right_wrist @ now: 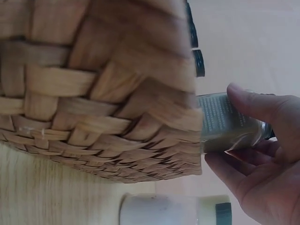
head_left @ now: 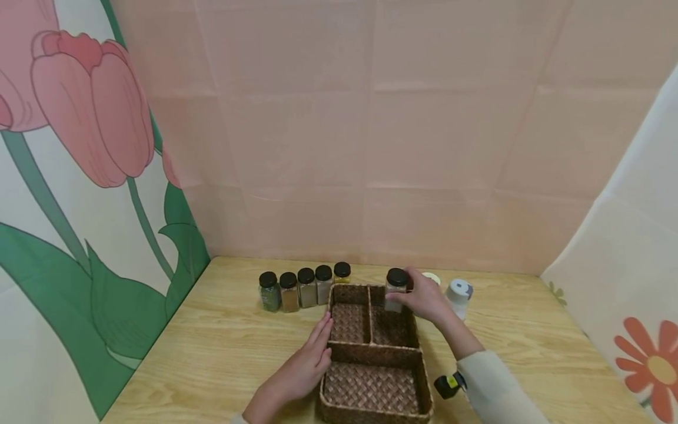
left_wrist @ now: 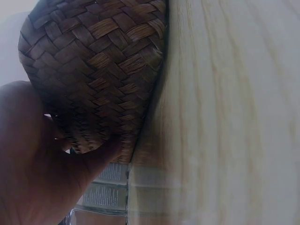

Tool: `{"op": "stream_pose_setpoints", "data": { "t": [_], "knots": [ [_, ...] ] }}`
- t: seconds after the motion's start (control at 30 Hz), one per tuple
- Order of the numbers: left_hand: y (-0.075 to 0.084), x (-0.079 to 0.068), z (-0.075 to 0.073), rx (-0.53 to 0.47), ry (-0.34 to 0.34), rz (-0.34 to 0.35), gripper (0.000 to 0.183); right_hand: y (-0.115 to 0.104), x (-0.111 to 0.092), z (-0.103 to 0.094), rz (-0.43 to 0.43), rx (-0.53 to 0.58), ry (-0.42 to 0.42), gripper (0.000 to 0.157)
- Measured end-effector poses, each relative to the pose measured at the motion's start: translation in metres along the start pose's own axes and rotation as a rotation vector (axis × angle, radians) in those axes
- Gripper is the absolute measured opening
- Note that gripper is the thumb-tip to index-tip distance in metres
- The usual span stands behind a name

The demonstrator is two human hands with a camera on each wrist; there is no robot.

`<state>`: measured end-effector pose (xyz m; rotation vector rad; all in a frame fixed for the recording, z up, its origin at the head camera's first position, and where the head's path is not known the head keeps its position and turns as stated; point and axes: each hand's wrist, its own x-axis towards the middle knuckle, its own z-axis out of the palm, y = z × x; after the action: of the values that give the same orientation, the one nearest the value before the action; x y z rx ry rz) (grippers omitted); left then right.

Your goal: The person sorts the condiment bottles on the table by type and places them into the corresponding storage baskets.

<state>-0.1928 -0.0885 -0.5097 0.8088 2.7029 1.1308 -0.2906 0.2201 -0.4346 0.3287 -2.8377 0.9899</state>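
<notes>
A brown woven basket [head_left: 371,353] with three compartments sits in front of me. My left hand [head_left: 304,368] rests against its left side with the fingers stretched along the wall; the left wrist view shows the thumb close to the weave [left_wrist: 103,70]. Over the back right compartment, my right hand [head_left: 428,299] grips a black-lidded spice jar [head_left: 396,280] between thumb and fingers. The jar is upright, and its label [right_wrist: 218,115] shows in the right wrist view, where the basket wall hides its lower end.
Several black-lidded spice jars [head_left: 289,294] stand in a row behind the basket to the left. On the right are a white bottle [head_left: 458,294] and a pale lid [head_left: 431,277], partly behind my hand. A small black-and-yellow object [head_left: 446,386] lies beside my right sleeve.
</notes>
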Motion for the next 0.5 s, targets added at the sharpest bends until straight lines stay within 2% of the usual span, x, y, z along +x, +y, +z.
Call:
{"op": "stream_pose_setpoints", "data": {
  "t": [0.17,0.33,0.5],
  "knots": [
    [0.002,0.0,0.0,-0.012,-0.003,-0.014,0.06,0.003,0.001,0.004,-0.011,0.0,0.0,0.057],
    [0.002,0.0,0.0,-0.006,0.0,-0.015,0.06,0.004,0.002,0.008,-0.015,0.009,-0.043,0.066],
    [0.001,0.0,0.0,-0.009,0.0,-0.014,0.06,0.004,0.003,0.011,-0.02,0.008,-0.071,0.065]
  ]
}}
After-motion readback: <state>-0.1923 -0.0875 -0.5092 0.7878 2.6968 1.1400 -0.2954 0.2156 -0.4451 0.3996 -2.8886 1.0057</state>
